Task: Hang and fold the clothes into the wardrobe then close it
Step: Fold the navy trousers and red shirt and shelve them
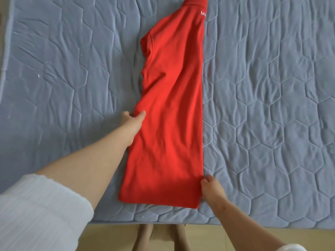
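- Shirt (170, 115) is lying flat on the bed (272, 105), mid-frame, already doubled lengthwise into a long narrow strip. Collar end is pointing away from the person; hem end is sitting nr the bed's near edge.
- A sleeve seam is showing on the strip's left side, far half. White lettering is peeking out nr the collar, too cut off to read.
- L hand (133, 117) is reaching to the strip's left edge, approx. halfway along. Thumb is lying on top of the cloth & fingers are going under the edge, so it's pinching the fabric, not just touching.
- R hand (211, 186) is sitting at the near right corner, by the hem, fingers curled. It looks to be nipping the corner, tho the fingertips are hidden by the cloth.
- Step in hand, imo: folding. Lengthwise fold is done & the hands are squaring up the strip before the crosswise fold.
- Next move is prob. calling for lifting one end & bringing it over onto the other, keeping the long edges lined up so the layers aren't sliding. Soft knit will be flopping, so both corners want holding.
- After that, carrying it to the wardrobe, which isn't in view; stowing, hanging & closing are all remaining.
- Also showing: white sleeve (45, 211) on the L arm, bare feet (145, 238) on the floor (112, 236) below the bed edge.
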A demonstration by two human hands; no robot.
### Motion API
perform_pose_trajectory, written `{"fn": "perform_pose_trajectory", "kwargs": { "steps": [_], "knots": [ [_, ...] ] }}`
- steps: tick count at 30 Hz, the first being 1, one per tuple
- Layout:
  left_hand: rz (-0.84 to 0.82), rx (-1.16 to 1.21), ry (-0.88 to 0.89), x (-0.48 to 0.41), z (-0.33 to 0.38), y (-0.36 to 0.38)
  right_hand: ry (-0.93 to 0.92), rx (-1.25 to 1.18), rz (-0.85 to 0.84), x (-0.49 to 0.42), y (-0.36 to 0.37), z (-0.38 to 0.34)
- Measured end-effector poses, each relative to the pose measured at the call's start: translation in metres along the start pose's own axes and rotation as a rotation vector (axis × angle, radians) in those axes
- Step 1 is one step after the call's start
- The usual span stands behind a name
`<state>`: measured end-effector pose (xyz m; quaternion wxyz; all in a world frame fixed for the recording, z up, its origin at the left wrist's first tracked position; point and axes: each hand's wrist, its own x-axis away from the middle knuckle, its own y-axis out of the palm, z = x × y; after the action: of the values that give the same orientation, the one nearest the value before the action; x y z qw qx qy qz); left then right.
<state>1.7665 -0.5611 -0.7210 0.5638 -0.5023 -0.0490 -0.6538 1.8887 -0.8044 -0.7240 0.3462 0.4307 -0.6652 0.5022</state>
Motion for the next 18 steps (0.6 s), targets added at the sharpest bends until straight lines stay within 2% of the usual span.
{"fn": "perform_pose_trajectory", "kwargs": {
  "steps": [3, 5, 7, 9, 12, 15, 18],
  "knots": [
    [-0.265, -0.064, -0.155, 0.028, -0.031, -0.007, -0.029, -0.167, 0.060, 0.004, 0.010, 0.001],
    [-0.375, -0.170, -0.217, 0.041, -0.060, -0.013, -0.049, -0.212, 0.060, 0.007, 0.018, 0.002],
    [-0.353, -0.238, -0.260, 0.048, -0.083, -0.018, -0.042, -0.174, 0.046, 0.006, 0.022, 0.000],
    [-0.282, -0.173, -0.273, 0.051, -0.097, -0.022, -0.017, -0.159, 0.045, 0.005, 0.022, -0.002],
    [-0.309, -0.079, -0.245, 0.063, -0.106, -0.027, -0.008, -0.230, 0.054, 0.012, 0.021, 0.000],
    [-0.365, -0.161, -0.214, 0.083, -0.111, -0.036, -0.029, -0.308, 0.075, 0.030, 0.020, 0.002],
    [-0.275, -0.125, -0.153, 0.107, -0.111, -0.050, -0.051, -0.326, 0.059, 0.051, 0.011, -0.001]
  ]
}}
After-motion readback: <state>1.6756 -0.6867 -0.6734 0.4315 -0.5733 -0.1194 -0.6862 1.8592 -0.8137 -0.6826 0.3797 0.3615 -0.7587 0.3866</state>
